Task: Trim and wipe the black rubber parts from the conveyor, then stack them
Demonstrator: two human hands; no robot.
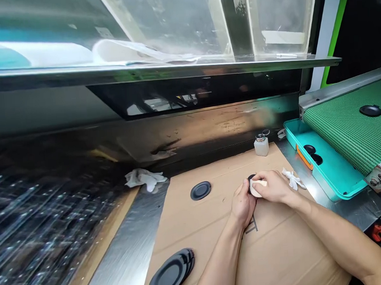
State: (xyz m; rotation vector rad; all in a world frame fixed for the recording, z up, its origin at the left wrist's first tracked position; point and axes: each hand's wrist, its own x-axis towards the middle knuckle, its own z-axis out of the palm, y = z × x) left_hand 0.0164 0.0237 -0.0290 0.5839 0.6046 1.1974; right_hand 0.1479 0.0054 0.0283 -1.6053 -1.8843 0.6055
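Observation:
My left hand [243,202] grips a round black plastic part [251,179] above the cardboard sheet [201,227], and only its edge shows between my hands. A pale white cloth or pad [257,187] is pinched in my right hand [272,186] and pressed against that part. To the left, a single black round part [200,190] lies flat on the cardboard. Nearer to me, several like it overlap in a stack [170,274]. Beyond my hands stands a small white bottle [261,145] with a metal top.
At right, a teal bin [335,181] holding two black parts sits below the green conveyor belt [346,126], which carries more. Crumpled white cloths [144,179] lie behind the cardboard and beside my right wrist. Overhead runs a metal shelf edge [174,72]. Clear-wrapped items fill the left.

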